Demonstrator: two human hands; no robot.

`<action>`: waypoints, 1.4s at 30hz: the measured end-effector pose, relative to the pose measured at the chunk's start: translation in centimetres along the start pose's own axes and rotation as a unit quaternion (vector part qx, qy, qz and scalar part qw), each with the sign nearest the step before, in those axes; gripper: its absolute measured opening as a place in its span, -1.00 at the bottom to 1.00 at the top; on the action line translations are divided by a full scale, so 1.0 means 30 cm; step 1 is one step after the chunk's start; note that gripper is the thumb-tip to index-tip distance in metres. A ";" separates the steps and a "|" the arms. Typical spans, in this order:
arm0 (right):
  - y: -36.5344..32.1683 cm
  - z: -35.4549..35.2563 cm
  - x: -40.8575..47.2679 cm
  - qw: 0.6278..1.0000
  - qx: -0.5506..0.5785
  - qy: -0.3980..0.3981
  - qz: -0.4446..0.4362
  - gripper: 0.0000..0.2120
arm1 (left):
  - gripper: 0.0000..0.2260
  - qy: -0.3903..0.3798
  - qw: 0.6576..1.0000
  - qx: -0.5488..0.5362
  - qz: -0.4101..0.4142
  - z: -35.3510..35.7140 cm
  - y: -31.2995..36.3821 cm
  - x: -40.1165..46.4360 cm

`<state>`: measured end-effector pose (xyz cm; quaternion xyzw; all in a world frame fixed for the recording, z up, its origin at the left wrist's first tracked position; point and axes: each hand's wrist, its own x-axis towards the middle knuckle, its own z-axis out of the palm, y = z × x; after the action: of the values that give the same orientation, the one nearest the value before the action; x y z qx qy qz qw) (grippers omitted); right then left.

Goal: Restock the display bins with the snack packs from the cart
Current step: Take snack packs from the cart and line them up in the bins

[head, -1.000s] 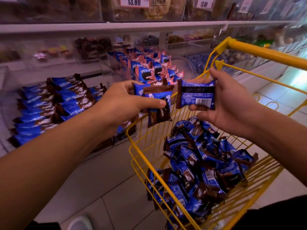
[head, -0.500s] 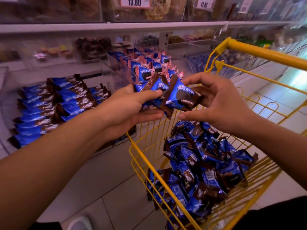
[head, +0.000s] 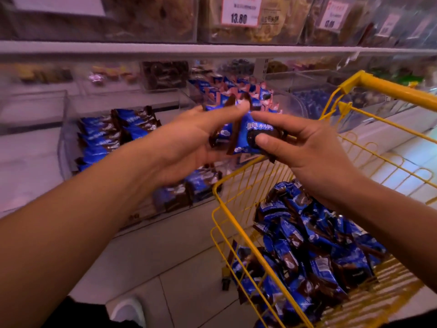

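Within the last second the right hand (head: 307, 147) has turned its blue snack pack (head: 254, 136) face-up and brought it against the small stack pinched in the left hand (head: 189, 140) — a handful apparently being gathered for the clear display bin (head: 71, 138) of matching packs at left. Yellow wire cart (head: 236, 185), still well filled, stands on pale floor tiles (head: 189, 292); price-tagged shelves above.

Dim purplish store light, motion blur throughout, wide-angle bending at the edges, soft upper shelf, faint glare on floor
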<state>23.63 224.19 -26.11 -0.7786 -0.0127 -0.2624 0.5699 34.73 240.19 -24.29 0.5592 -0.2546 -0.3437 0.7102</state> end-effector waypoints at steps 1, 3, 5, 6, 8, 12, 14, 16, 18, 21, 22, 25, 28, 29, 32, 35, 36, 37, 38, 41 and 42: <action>-0.009 0.033 0.027 1.000 -0.004 -0.008 -0.005 -0.61 | -0.47 0.021 0.999 0.018 0.018 -0.025 0.014 -0.009; -0.028 0.101 0.091 0.999 0.017 -0.028 -0.006 -0.58 | -0.55 0.060 0.997 0.026 0.037 -0.091 0.038 -0.022; -0.034 0.162 0.158 0.997 0.059 -0.048 0.027 -0.47 | -0.63 0.089 0.993 0.054 0.047 -0.165 0.056 -0.042; -0.031 0.189 0.188 0.994 0.074 -0.063 0.058 -0.43 | -0.66 0.099 0.991 0.075 0.049 -0.201 0.062 -0.052; -0.017 0.237 0.231 0.985 0.069 -0.115 0.110 -0.46 | -0.70 0.123 0.985 0.115 0.049 -0.262 0.065 -0.070; 0.044 0.277 0.263 0.971 0.021 -0.208 0.115 -0.60 | -0.68 0.167 0.974 0.154 0.022 -0.331 0.056 -0.081; 0.067 0.267 0.270 0.968 -0.008 -0.228 0.103 -0.57 | -0.81 0.193 0.967 0.165 0.014 -0.350 0.055 -0.077; 0.080 0.247 0.283 0.964 -0.046 -0.248 0.088 -0.56 | -0.93 0.226 0.957 0.183 0.013 -0.370 0.058 -0.070; 0.080 0.225 0.293 0.951 -0.089 -0.285 0.083 -0.57 | -0.96 0.250 0.947 0.202 0.015 -0.387 0.058 -0.064; 0.063 0.215 0.308 0.925 -0.135 -0.346 0.081 -0.57 | -0.91 0.287 0.916 0.280 0.026 -0.409 0.050 -0.058; 0.059 0.220 0.312 0.918 -0.143 -0.361 0.081 -0.58 | -0.90 0.291 0.911 0.292 0.026 -0.413 0.044 -0.057; 0.053 0.259 0.315 0.895 -0.168 -0.403 0.089 -0.61 | -0.88 0.291 0.907 0.303 0.026 -0.418 0.030 -0.053; 0.050 0.298 0.309 0.896 -0.192 -0.396 0.067 -0.56 | -0.85 0.301 0.900 0.315 0.026 -0.424 0.022 -0.047; 0.045 0.304 0.305 0.898 -0.202 -0.388 0.052 -0.54 | -0.85 0.303 0.898 0.320 0.025 -0.424 0.022 -0.046; 0.050 0.305 0.279 0.905 -0.221 -0.362 0.001 -0.56 | -0.84 0.305 0.894 0.329 0.022 -0.430 0.019 -0.041; 0.082 0.309 0.236 0.925 -0.250 -0.280 -0.061 -0.57 | -0.85 0.305 0.893 0.331 0.022 -0.436 0.017 -0.037; 0.095 0.314 0.218 0.926 -0.269 -0.250 -0.092 -0.58 | -0.85 0.307 0.893 0.328 0.022 -0.437 0.015 -0.035; 0.105 0.320 0.201 0.922 -0.290 -0.224 -0.124 -0.59 | -0.85 0.307 0.894 0.326 0.022 -0.439 0.013 -0.033; 0.114 0.327 0.187 0.916 -0.308 -0.205 -0.154 -0.59 | -0.85 0.306 0.895 0.324 0.022 -0.439 0.011 -0.030; 0.125 0.337 0.166 0.896 -0.344 -0.203 -0.194 -0.55 | -0.83 0.301 0.891 0.338 0.020 -0.438 0.006 -0.025; 0.122 0.335 0.167 0.894 -0.345 -0.217 -0.187 -0.55 | -0.83 0.301 0.889 0.344 0.020 -0.439 0.005 -0.023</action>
<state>33.06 230.50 -29.36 -0.9472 -0.1896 -0.1765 0.1887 44.14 248.91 -27.35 0.8397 -0.1423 -0.0353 0.5228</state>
